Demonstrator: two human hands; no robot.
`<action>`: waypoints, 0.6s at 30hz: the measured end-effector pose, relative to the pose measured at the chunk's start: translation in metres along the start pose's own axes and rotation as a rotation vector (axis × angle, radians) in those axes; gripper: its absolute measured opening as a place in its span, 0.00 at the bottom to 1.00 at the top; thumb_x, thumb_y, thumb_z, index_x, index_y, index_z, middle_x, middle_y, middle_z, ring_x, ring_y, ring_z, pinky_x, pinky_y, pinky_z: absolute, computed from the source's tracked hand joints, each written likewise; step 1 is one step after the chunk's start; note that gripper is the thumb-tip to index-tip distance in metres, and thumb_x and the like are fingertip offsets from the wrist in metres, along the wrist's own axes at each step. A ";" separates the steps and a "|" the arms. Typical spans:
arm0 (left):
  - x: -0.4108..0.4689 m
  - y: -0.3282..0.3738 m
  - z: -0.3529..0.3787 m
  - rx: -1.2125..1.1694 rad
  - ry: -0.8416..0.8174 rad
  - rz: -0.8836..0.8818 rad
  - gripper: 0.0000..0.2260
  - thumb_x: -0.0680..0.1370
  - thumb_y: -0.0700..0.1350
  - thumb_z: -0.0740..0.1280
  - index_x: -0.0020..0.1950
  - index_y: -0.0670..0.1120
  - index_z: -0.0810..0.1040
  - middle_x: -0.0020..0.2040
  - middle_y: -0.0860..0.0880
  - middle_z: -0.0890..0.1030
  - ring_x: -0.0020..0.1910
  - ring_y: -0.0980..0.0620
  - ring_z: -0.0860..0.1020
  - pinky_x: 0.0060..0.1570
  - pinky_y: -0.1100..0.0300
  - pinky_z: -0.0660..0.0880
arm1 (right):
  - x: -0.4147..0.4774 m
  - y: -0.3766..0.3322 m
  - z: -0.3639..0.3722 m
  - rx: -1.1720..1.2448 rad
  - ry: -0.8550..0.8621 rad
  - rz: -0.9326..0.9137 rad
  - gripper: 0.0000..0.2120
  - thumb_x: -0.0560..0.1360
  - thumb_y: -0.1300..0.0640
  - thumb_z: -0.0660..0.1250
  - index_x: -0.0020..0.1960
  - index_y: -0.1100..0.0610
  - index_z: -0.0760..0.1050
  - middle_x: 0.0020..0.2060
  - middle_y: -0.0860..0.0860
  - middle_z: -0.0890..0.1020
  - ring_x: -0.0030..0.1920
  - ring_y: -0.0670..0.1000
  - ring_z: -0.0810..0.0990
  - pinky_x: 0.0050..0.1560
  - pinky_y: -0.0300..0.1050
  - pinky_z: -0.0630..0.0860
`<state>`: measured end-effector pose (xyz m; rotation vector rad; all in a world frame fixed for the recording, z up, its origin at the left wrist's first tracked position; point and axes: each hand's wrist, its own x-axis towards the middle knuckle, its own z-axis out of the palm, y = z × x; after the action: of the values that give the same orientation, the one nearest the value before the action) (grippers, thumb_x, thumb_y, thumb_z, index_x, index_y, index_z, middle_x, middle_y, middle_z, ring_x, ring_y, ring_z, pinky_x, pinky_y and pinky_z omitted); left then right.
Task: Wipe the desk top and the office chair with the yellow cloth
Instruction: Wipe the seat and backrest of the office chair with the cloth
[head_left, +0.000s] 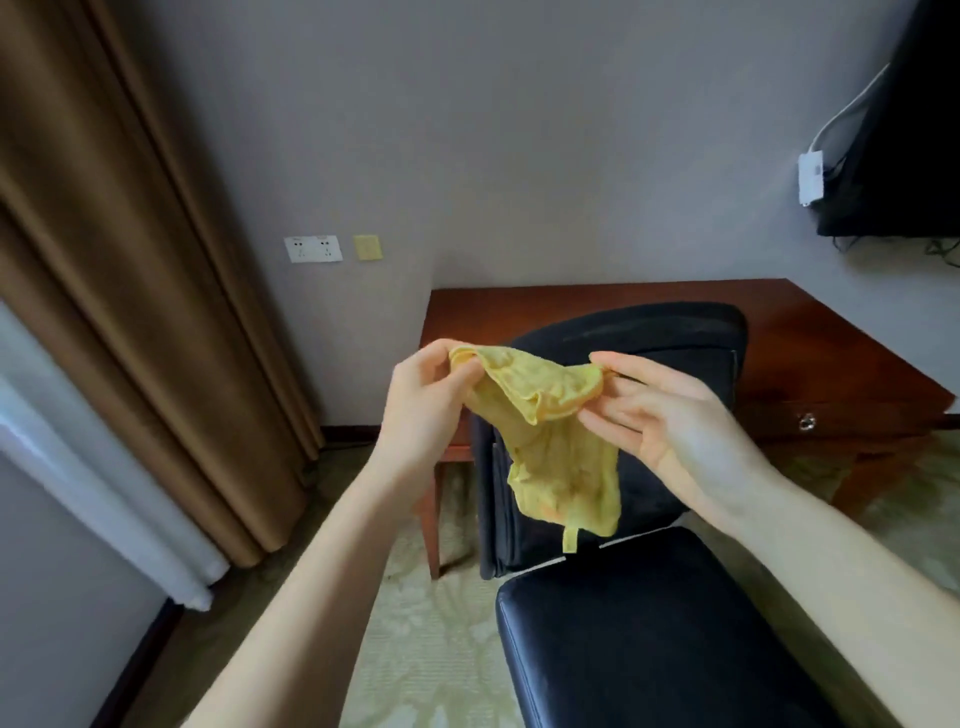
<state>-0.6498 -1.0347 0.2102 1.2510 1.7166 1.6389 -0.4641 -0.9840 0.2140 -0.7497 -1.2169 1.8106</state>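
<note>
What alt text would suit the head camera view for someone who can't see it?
A left hand and a right hand pinch the top corners of a yellow cloth, which hangs above a black office chair. A dark wooden desk stands behind, against the wall.

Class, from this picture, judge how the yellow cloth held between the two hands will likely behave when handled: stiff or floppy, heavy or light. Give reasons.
Probably floppy: the yellow cloth sags and wrinkles between the left hand and right hand. Likely light: fingertip pinches alone hold it up. It would probably bunch when pushed, given its loose folds.
</note>
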 end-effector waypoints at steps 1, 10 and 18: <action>0.005 0.007 0.003 -0.008 -0.029 -0.017 0.08 0.79 0.39 0.62 0.46 0.42 0.81 0.44 0.47 0.83 0.43 0.56 0.80 0.46 0.65 0.75 | -0.005 -0.003 -0.012 -0.179 -0.046 -0.075 0.17 0.78 0.71 0.58 0.60 0.55 0.74 0.52 0.52 0.84 0.52 0.49 0.83 0.50 0.42 0.80; 0.010 0.030 0.042 -0.051 -0.105 -0.174 0.07 0.78 0.42 0.64 0.42 0.44 0.80 0.37 0.50 0.80 0.38 0.55 0.78 0.43 0.66 0.76 | 0.013 0.005 -0.089 -1.035 0.001 -0.622 0.05 0.73 0.57 0.70 0.39 0.50 0.79 0.35 0.44 0.78 0.40 0.42 0.75 0.41 0.32 0.70; -0.001 -0.049 0.061 0.124 0.351 -0.289 0.07 0.73 0.46 0.73 0.48 0.46 0.78 0.41 0.54 0.79 0.40 0.58 0.76 0.41 0.65 0.72 | 0.034 0.023 -0.062 -0.355 -0.065 -0.009 0.09 0.81 0.58 0.60 0.53 0.61 0.76 0.45 0.58 0.83 0.42 0.50 0.83 0.37 0.40 0.79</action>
<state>-0.6131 -0.9972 0.1517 0.7474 2.1218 1.6669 -0.4367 -0.9314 0.1694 -0.8830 -1.6074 1.6403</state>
